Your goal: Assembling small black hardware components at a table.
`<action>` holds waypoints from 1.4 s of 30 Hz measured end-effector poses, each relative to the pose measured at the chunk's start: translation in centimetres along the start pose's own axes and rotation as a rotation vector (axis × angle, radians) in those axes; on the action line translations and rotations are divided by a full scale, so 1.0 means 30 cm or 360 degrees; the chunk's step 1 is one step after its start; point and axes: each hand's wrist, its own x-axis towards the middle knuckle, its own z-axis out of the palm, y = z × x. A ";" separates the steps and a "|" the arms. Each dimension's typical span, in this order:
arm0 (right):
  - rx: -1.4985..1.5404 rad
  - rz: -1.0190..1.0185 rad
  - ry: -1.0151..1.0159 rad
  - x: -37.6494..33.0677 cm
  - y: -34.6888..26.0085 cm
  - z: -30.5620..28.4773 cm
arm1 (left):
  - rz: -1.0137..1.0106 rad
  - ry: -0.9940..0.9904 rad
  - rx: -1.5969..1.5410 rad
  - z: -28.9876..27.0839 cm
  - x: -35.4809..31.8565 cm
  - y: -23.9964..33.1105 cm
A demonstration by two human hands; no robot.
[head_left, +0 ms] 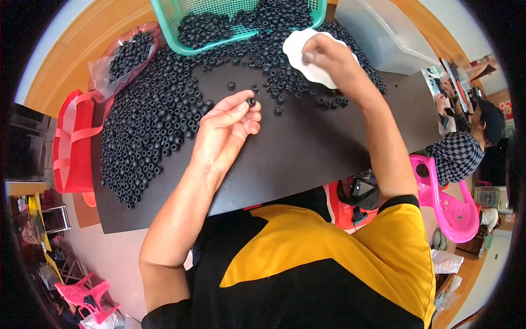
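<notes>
Between the thumb and forefinger of my left hand [223, 122] is a small black ring-shaped part [251, 102], its hole showing. That hand is held over the dark table [296, 156], palm partly up. My right hand [335, 60] is over a white scalloped dish [296, 48], its fingers bent in a pinch; whatever is in them is too small to make out. The dish rests among loose black parts. A wide heap of the same black parts [150, 112] spreads left of my left hand, and a few lie singly near its fingertips.
A green mesh basket [167, 33] with more black parts stands at the far side. Beside it are a clear plastic box [378, 41] and, leftward, a filled plastic bag [101, 79]. A red bag [76, 145] hangs left. Another person [457, 151] sits right, near a pink chair [455, 219].
</notes>
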 end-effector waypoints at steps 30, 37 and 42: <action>-0.0248 -0.0683 0.0343 -0.070 -0.229 0.302 | 0.0086 0.0107 0.0026 0.004 -0.006 0.004; -0.0121 -0.0555 0.0313 -0.069 -0.200 0.285 | 0.0099 0.0120 0.0034 0.009 -0.007 0.004; -0.0166 -0.0620 0.0249 -0.071 -0.197 0.294 | 0.0090 0.0128 0.0044 0.003 -0.007 0.008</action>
